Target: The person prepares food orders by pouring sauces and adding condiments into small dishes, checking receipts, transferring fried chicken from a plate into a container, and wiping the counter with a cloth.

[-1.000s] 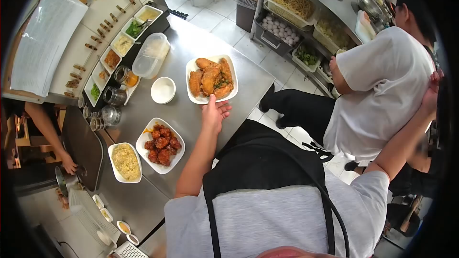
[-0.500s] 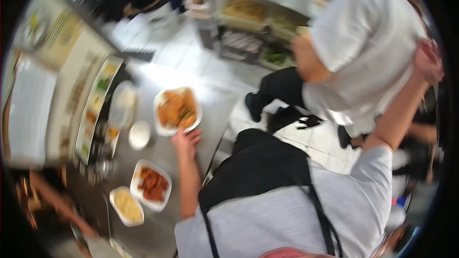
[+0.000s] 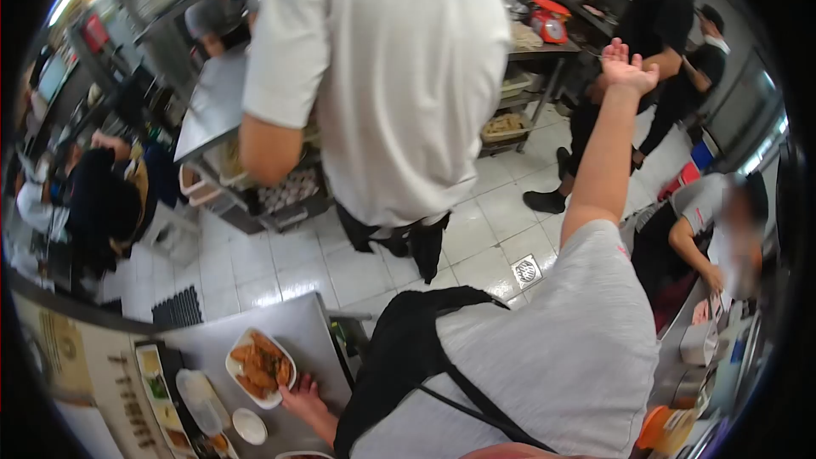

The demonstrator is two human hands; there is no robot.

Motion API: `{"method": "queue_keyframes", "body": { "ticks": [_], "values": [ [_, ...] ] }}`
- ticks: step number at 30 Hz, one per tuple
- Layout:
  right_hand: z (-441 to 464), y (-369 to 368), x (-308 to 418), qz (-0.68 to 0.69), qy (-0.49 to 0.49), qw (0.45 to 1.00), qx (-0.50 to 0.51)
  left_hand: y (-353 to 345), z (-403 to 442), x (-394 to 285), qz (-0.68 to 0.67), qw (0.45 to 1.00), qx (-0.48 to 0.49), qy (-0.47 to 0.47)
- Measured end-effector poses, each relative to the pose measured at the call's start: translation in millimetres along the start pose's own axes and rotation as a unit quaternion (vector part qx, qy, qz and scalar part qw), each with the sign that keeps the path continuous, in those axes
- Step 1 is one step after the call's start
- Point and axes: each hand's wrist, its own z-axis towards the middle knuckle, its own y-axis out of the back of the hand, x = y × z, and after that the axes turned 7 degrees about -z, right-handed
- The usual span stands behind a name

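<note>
On the metal counter at lower left, a white dish [image 3: 260, 368] holds golden-brown fried pieces. My left hand [image 3: 303, 397] is at its lower right corner, fingers apart and the nearest digit against the rim; no grip around the dish shows. A round white tub [image 3: 249, 427] and a clear plastic container [image 3: 204, 404] stand beside the dish. My right arm reaches far out to the upper right. There my right hand [image 3: 630, 68] is raised with its palm up and fingers spread, holding nothing.
A person in a white shirt [image 3: 399, 76] stands directly ahead, back turned. Others in dark clothes stand at upper right and left. At right, a person in grey works by a counter. A red scale [image 3: 551, 19] sits on a metal table. The floor is white tile [image 3: 297, 259].
The view has swung up and to the right, so the counter sits lower left. My right hand appears more opened out. My left hand stays at the dish.
</note>
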Motion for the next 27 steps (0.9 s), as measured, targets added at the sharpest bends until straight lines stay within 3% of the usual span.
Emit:
{"method": "queue_keyframes", "body": {
  "ticks": [4, 9, 12, 13, 14, 15, 17, 19, 21, 23, 24, 25, 27],
  "values": [
    [-8.9, 5.7, 1.7, -0.029, 0.003, 0.999, 0.018, -5.7, -1.3, 1.4, -0.006, 1.0, 0.017, -0.01],
    [-28.0, -13.7, -9.8, -0.194, -0.087, 0.973, 0.089, -0.1, -2.2, -0.6, -0.014, 1.0, 0.007, -0.006],
    [-28.6, -26.5, -16.0, -0.388, 0.018, 0.921, 0.03, 0.1, 0.0, -0.7, -0.019, 1.0, 0.011, 0.002],
    [-28.7, -30.4, -17.6, -0.446, 0.073, 0.892, 0.001, 0.0, 0.1, -1.3, -0.02, 1.0, 0.017, 0.006],
    [-18.5, -27.8, -26.2, -0.527, 0.206, 0.823, -0.051, -1.4, -1.0, -2.0, -0.017, 1.0, 0.016, 0.002],
    [-14.5, -23.7, -27.5, -0.687, 0.293, 0.658, -0.095, -5.1, -4.4, -2.4, -0.016, 1.0, 0.012, -0.002],
    [-13.4, -15.9, -35.0, -0.813, 0.352, 0.446, -0.126, -5.3, -8.0, -3.9, -0.019, 1.0, 0.009, -0.008],
    [-2.7, -0.7, -38.8, -0.794, 0.363, 0.469, -0.132, -2.8, -4.6, -1.5, -0.025, 1.0, 0.017, -0.009],
    [-0.7, 9.1, -33.9, -0.718, 0.267, 0.617, -0.18, 0.1, -0.6, -1.3, -0.024, 0.999, 0.029, 0.0],
    [-1.5, 35.8, -44.6, -0.772, 0.438, 0.43, -0.164, 0.6, -0.4, -0.3, -0.025, 0.999, 0.026, 0.0],
    [-39.3, 17.8, -39.1, -0.852, 0.369, 0.361, -0.09, 0.3, -0.9, -0.9, -0.024, 1.0, 0.018, 0.002],
    [-48.9, 18.2, -44.8, -0.882, 0.33, 0.332, -0.05, -1.5, 0.3, -1.7, -0.027, 0.999, 0.019, 0.008],
    [-73.1, 15.6, -44.2, -0.897, 0.276, 0.344, -0.001, -1.5, 0.2, -3.1, -0.035, 0.999, 0.011, 0.021]
  ]
}}
